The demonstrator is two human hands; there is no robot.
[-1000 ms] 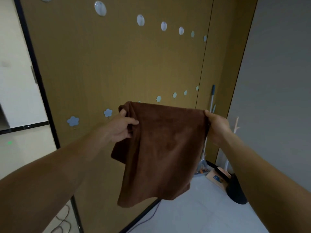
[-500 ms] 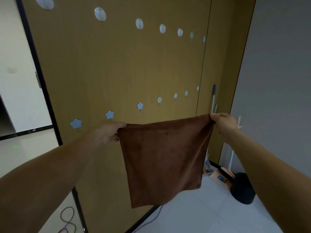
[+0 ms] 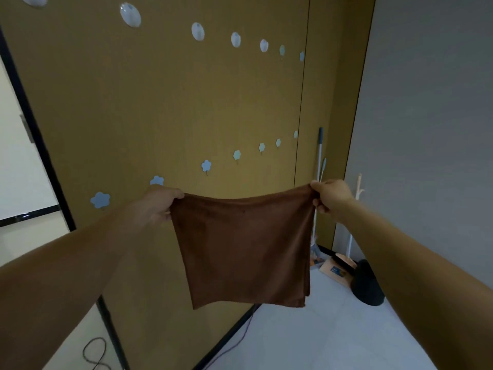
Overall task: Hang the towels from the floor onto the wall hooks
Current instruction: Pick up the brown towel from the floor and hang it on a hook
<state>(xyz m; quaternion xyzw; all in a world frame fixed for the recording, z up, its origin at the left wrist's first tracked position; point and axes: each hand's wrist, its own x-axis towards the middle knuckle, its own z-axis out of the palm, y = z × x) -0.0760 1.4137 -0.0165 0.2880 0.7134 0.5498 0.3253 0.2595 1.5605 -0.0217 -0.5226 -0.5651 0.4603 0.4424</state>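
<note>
A brown towel (image 3: 245, 249) hangs spread flat in front of the wooden wall panel (image 3: 186, 102). My left hand (image 3: 160, 204) pinches its upper left corner and my right hand (image 3: 330, 196) pinches its upper right corner, so the top edge is stretched nearly level. A row of pale blue flower-shaped hooks (image 3: 206, 165) runs across the panel just above the towel's top edge; one flower hook (image 3: 156, 180) sits right above my left hand. A higher row of round white hooks (image 3: 198, 31) lies near the top of the panel.
A mop handle (image 3: 319, 156) leans in the corner by the grey wall (image 3: 426, 129). A dustpan (image 3: 337, 271) and a dark round object (image 3: 366, 284) sit on the white floor. A cable (image 3: 93, 353) loops at the lower left.
The towel went from bunched and folded in my left hand to pulled out flat between both hands. My hands moved apart and its top edge is now taut.
</note>
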